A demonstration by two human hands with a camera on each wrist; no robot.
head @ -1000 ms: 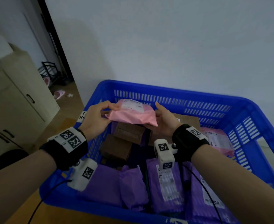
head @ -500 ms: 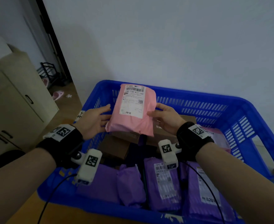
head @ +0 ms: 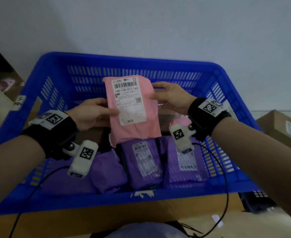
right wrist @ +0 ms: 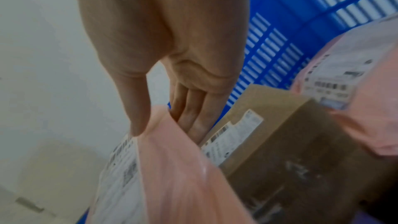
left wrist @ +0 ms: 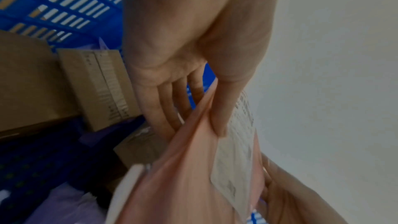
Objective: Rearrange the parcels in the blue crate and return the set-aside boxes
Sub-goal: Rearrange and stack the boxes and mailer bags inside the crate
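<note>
Against a pale wall, we hold a pink parcel (head: 134, 109) upright above the blue crate (head: 230, 93), label facing us. Our left hand (head: 91, 114) pinches its left edge, our right hand (head: 171, 97) its right edge. Below lie purple parcels (head: 144, 162) and brown boxes (left wrist: 101, 84).

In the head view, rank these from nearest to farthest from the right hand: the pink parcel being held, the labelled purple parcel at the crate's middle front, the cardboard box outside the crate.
1. pink parcel, pinched by the right hand.
2. purple parcel, below, front middle of the blue crate.
3. cardboard box, outside, far right.
</note>
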